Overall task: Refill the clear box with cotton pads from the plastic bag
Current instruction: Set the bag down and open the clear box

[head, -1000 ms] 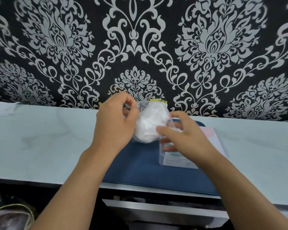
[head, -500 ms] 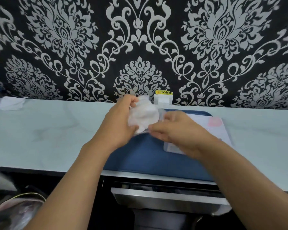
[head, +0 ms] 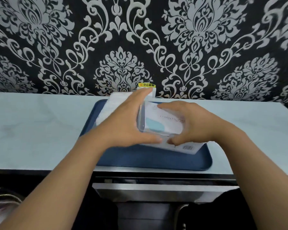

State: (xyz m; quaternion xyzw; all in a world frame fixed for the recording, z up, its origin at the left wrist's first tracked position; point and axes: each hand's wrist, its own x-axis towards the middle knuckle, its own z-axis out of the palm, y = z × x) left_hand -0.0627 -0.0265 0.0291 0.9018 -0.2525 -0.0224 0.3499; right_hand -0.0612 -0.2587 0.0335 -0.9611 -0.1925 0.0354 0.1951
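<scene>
The clear box point(head: 158, 123), with a white and teal label showing through it, stands on a blue tray point(head: 150, 159) in the middle of the counter. My left hand point(head: 126, 125) holds its left side, fingers along the wall and thumb round the front. From the right, my right hand point(head: 194, 125) grips it with fingers over the top and thumb at the front. The white plastic bag of cotton pads point(head: 116, 103) lies on the tray's far left corner, partly hidden behind my left hand. A flat white piece with a barcode point(head: 189, 147) sticks out under the box.
A pale counter point(head: 32, 130) runs left and right of the tray, against a patterned wall. A white socket with a yellow label point(head: 147, 85) sits on the wall just behind the tray. A metal drawer point(head: 156, 190) stands open under the counter edge.
Both hands held the bag of pads above the tray before. The bag now lies at the tray's far left, and both hands have moved onto the clear box.
</scene>
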